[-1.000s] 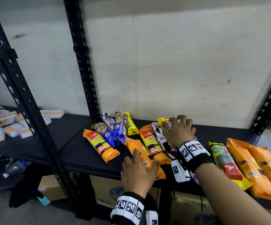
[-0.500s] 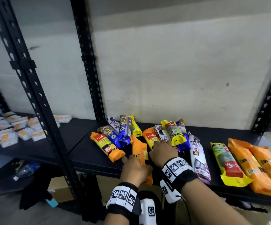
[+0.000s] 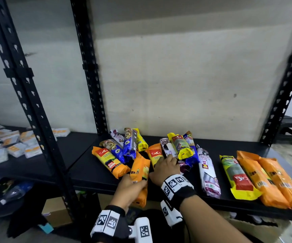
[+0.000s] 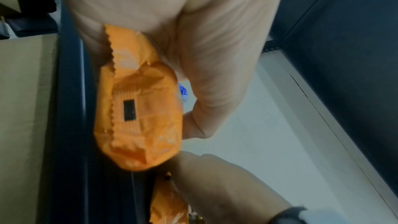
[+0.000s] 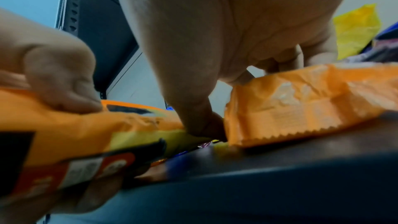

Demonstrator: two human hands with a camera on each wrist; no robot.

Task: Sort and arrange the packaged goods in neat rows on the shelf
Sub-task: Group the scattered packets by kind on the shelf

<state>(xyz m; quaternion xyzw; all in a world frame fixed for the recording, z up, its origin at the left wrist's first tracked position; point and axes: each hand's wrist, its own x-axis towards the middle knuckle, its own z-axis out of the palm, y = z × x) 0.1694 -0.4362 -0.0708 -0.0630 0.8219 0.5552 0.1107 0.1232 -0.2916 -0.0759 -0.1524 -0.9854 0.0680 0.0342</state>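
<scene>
On the black shelf (image 3: pixel 89 170) lie several snack and bag packets. My left hand (image 3: pixel 131 185) grips an orange packet (image 3: pixel 140 170) at the shelf's front edge, its near end hanging past the edge. The left wrist view shows my fingers (image 4: pixel 215 57) wrapped round that orange packet (image 4: pixel 140 117). My right hand (image 3: pixel 166 166) sits just to the right, on a second orange Casa packet (image 3: pixel 154 154). In the right wrist view its thumb (image 5: pixel 200 122) and curled fingers straddle this second packet's (image 5: pixel 301 105) end.
To the right, laid side by side, are a white drawstring-bag roll (image 3: pixel 208 172), a yellow-green packet (image 3: pixel 238 176) and two orange packets (image 3: pixel 264 181). A mixed pile with blue rolls (image 3: pixel 129 146) lies behind my hands. A black upright (image 3: pixel 33 102) separates a shelf of white packs (image 3: pixel 10 146).
My right hand has come back from the rear pile to the front orange packet. My left hand has closed round its orange packet and pulled it toward the shelf edge.
</scene>
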